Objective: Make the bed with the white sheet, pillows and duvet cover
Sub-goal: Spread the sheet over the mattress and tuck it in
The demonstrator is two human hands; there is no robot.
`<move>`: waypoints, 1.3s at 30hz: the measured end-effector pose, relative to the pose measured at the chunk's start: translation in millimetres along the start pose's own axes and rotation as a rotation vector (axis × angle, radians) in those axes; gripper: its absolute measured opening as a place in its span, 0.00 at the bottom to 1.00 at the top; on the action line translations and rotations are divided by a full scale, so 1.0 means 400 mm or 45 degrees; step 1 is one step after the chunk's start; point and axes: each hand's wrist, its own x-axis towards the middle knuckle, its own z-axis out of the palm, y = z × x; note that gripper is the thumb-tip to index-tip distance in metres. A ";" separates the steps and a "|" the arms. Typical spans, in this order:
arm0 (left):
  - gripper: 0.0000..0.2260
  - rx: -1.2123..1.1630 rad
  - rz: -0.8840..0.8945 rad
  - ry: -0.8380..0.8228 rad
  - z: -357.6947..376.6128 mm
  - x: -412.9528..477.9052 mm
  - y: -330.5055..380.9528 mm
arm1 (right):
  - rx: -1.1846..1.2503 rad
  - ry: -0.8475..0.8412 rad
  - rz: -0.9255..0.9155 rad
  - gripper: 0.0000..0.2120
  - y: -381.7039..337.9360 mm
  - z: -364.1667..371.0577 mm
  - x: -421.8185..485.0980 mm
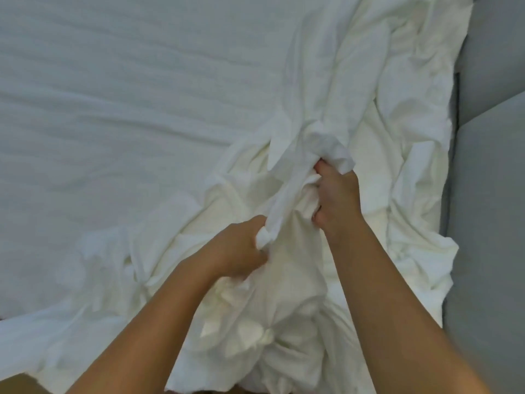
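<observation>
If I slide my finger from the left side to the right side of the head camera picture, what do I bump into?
Smooth white sheet → left hand gripping the crumpled white cloth → right hand gripping the same cloth → grey padded panel.

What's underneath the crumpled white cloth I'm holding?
Both the left hand and right hand grip the crumpled cloth. The flat sheet runs under its edge; anything beneath is covered.

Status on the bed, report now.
Left hand and right hand both gripping the bunched white cloth. Cloth crumpled over the bed's right side, not spread. Mattress otherwise flat, nothing blocking.
</observation>
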 end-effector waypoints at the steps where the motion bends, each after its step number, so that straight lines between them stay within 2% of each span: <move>1: 0.11 0.152 -0.022 0.133 -0.019 0.012 0.000 | -0.119 0.032 -0.062 0.12 0.002 -0.008 0.004; 2: 0.04 0.269 -0.022 0.289 -0.041 0.024 0.001 | -0.317 0.093 -0.154 0.16 0.009 -0.021 0.006; 3: 0.02 0.369 -0.004 0.438 -0.065 0.035 0.003 | -0.594 0.196 -0.292 0.22 0.015 -0.037 0.004; 4: 0.03 0.473 0.023 0.553 -0.091 0.045 0.010 | -0.843 0.307 -0.482 0.29 0.020 -0.055 0.001; 6: 0.08 0.599 0.142 0.723 -0.135 0.066 0.035 | -1.050 0.391 -0.880 0.44 0.020 -0.080 -0.007; 7: 0.11 0.602 0.233 0.793 -0.152 0.079 0.049 | -1.078 0.265 -0.952 0.53 0.017 -0.083 -0.008; 8: 0.12 0.577 0.325 0.851 -0.171 0.091 0.067 | -1.113 0.045 -0.950 0.62 0.016 -0.080 -0.002; 9: 0.13 0.543 0.403 0.903 -0.192 0.104 0.088 | -1.229 -0.206 -0.889 0.66 0.013 -0.067 0.008; 11: 0.14 0.432 0.514 0.977 -0.238 0.134 0.138 | -1.513 -0.589 -0.738 0.61 0.004 -0.032 0.041; 12: 0.14 0.362 0.561 0.985 -0.257 0.154 0.163 | -1.495 -0.672 -0.685 0.55 0.000 -0.012 0.065; 13: 0.14 0.292 0.599 0.979 -0.271 0.178 0.188 | -1.371 -0.659 -0.641 0.44 -0.005 0.007 0.090; 15: 0.16 0.138 0.574 0.913 -0.289 0.233 0.222 | -1.199 -0.496 -0.627 0.23 -0.012 0.035 0.144; 17: 0.25 0.083 0.374 0.788 -0.296 0.289 0.203 | -1.318 -0.463 -0.625 0.11 -0.014 0.044 0.194; 19: 0.43 0.226 0.038 0.542 -0.280 0.316 0.130 | -1.443 -0.482 -0.526 0.04 0.004 0.042 0.230; 20: 0.50 0.225 -0.104 0.381 -0.251 0.309 0.085 | -1.461 -0.464 -0.445 0.03 0.017 0.034 0.232; 21: 0.52 0.174 -0.202 0.243 -0.210 0.296 0.044 | -1.481 -0.450 -0.354 0.03 0.030 0.023 0.232; 22: 0.46 0.116 -0.261 0.147 -0.167 0.283 0.010 | -1.514 -0.451 -0.302 0.04 0.043 0.011 0.238; 23: 0.34 0.072 -0.287 0.110 -0.130 0.275 -0.010 | -1.572 -0.490 -0.267 0.05 0.048 0.000 0.240; 24: 0.21 0.062 -0.273 0.173 -0.110 0.280 -0.024 | -1.628 -0.553 -0.239 0.06 0.042 -0.010 0.245; 25: 0.14 0.069 -0.249 0.284 -0.114 0.296 -0.017 | -1.669 -0.626 -0.187 0.08 0.020 -0.016 0.254; 27: 0.11 0.097 -0.114 0.579 -0.193 0.368 0.048 | -1.611 -0.748 -0.060 0.11 -0.066 -0.010 0.295; 29: 0.13 0.156 0.050 0.833 -0.332 0.465 0.193 | -1.394 -0.784 0.020 0.06 -0.202 0.011 0.367; 30: 0.13 0.195 0.121 0.898 -0.407 0.517 0.283 | -1.342 -0.720 -0.044 0.04 -0.284 0.029 0.412; 32: 0.13 0.252 0.250 0.949 -0.543 0.614 0.470 | -1.216 -0.454 -0.225 0.03 -0.450 0.070 0.513; 34: 0.15 0.174 0.345 0.927 -0.643 0.695 0.615 | -0.877 -0.131 -0.277 0.09 -0.598 0.098 0.619; 36: 0.25 0.111 0.296 0.827 -0.705 0.780 0.702 | -0.490 0.209 -0.419 0.13 -0.723 0.105 0.730; 38: 0.38 0.212 0.148 0.792 -0.721 0.864 0.749 | -0.451 0.524 -0.783 0.17 -0.826 0.102 0.846; 39: 0.42 0.305 0.129 0.787 -0.705 0.910 0.755 | -0.460 0.524 -0.907 0.23 -0.857 0.104 0.896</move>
